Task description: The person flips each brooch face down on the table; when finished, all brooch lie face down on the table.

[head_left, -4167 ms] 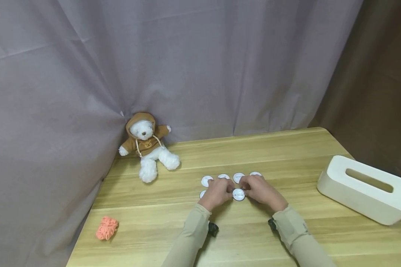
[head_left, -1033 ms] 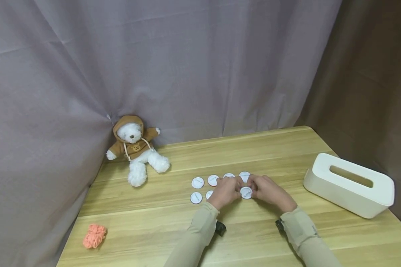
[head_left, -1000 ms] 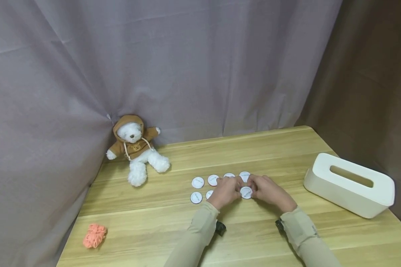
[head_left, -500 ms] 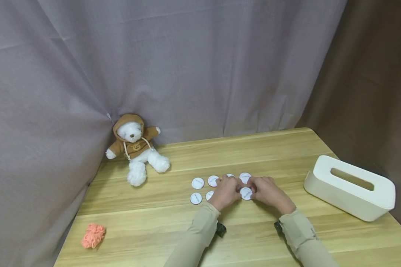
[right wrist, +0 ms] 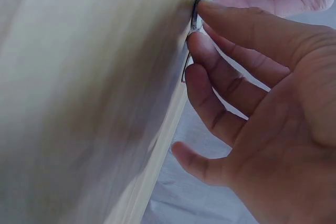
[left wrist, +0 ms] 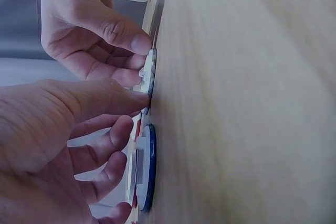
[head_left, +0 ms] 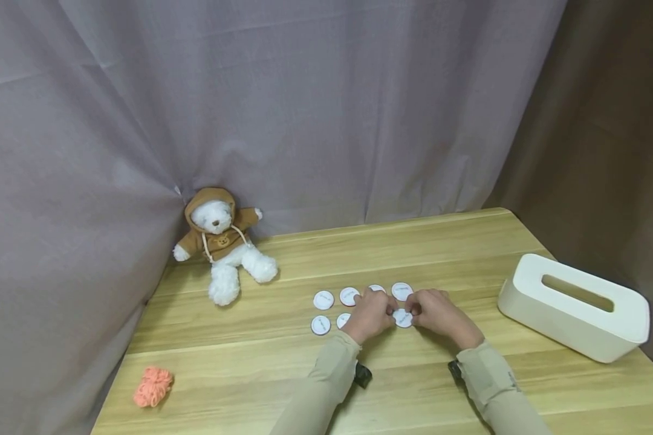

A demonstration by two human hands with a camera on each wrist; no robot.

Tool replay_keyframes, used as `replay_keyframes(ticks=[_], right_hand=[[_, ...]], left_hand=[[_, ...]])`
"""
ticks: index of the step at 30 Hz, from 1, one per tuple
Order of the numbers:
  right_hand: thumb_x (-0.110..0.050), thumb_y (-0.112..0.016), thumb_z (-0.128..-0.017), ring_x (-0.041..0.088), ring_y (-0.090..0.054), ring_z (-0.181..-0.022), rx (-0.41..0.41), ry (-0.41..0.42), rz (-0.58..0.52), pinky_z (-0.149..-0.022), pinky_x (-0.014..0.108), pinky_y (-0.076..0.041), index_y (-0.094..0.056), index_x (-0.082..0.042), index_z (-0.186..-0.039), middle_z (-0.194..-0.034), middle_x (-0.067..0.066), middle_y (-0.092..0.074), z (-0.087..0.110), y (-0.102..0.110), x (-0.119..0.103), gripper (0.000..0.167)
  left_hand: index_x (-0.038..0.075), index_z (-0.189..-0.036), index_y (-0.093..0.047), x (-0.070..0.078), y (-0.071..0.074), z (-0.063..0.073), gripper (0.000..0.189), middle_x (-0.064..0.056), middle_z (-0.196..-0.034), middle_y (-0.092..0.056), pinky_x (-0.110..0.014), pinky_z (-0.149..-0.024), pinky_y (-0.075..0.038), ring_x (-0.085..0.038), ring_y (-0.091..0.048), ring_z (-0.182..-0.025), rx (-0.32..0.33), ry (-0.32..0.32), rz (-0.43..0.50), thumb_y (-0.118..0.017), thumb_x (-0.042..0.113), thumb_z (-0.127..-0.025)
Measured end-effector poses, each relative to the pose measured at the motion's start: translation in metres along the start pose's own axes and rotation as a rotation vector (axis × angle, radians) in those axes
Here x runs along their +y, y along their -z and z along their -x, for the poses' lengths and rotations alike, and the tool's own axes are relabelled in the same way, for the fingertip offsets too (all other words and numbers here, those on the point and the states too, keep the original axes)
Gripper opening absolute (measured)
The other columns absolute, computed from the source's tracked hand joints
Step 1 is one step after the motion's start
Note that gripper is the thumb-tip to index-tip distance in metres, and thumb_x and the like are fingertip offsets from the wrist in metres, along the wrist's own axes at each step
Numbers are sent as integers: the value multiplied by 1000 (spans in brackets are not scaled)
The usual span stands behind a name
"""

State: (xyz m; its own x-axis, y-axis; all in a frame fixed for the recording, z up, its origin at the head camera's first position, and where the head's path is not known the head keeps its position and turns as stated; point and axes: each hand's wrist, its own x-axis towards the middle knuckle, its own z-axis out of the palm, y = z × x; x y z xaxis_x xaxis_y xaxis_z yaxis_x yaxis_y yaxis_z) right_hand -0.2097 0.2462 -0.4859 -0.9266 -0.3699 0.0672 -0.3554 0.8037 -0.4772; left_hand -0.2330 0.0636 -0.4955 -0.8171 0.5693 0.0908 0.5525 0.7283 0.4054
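Several round white-backed pin badges lie in two rows on the wooden table. At the right end of the front row, my left hand [head_left: 369,315] and right hand [head_left: 439,315] pinch opposite edges of one pin badge [head_left: 402,318]. The left wrist view shows this badge [left wrist: 148,77] slightly tilted, thumbs against its near face. Below it there stands out a blue-rimmed badge [left wrist: 149,169] by my left fingers. In the right wrist view, my right thumb and index finger meet the badge's edge [left wrist: 152,61]. My left hand partly covers the neighbouring badges.
A white teddy bear [head_left: 220,241] in a brown hoodie sits at the back left. A coral yarn bundle [head_left: 153,386] lies at the front left. To the right stands a cream tissue box cover [head_left: 571,314]. Grey curtain [head_left: 305,121] hangs behind the table.
Since the oldest frame, both hands have shifted from before the third back-row badge to before the fourth; whether it is the same badge I cannot tell. Over the last second, they barely move.
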Motion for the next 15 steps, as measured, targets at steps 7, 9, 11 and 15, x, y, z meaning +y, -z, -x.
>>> replay_keyframes(ticks=[7,9,11,15], right_hand=[[3,-76,-73,11,-50,-69,-30,0,-22,-71,41,-38,-71,-11,-79,-71,-8,-59,0,2,1,17],[4,-75,-72,12,-49,-69,-33,2,-38,-70,39,-40,-71,-9,-81,-72,-7,-59,0,3,3,17],[6,-73,-71,12,-49,-68,-30,4,-53,-67,36,-40,-71,-8,-83,-72,-7,-58,-2,5,4,19],[6,-69,-74,13,-49,-66,-23,8,-69,-64,34,-42,-71,-6,-88,-72,-5,-57,-7,11,6,19]], left_hand=[[18,-81,-78,0,0,0,11,12,-70,-59,-38,-71,-35,-18,-54,-88,2,-5,-3,-82,11,-74],[19,-81,-77,0,0,0,9,13,-71,-61,-39,-73,-36,-18,-55,-89,1,-7,-4,-81,13,-76],[20,-81,-78,0,1,-1,6,14,-72,-63,-40,-74,-37,-18,-56,-90,2,-13,4,-80,15,-78],[19,-89,-79,-2,4,-1,7,14,-73,-65,-42,-79,-40,-16,-57,-90,-11,-30,39,-78,19,-82]])
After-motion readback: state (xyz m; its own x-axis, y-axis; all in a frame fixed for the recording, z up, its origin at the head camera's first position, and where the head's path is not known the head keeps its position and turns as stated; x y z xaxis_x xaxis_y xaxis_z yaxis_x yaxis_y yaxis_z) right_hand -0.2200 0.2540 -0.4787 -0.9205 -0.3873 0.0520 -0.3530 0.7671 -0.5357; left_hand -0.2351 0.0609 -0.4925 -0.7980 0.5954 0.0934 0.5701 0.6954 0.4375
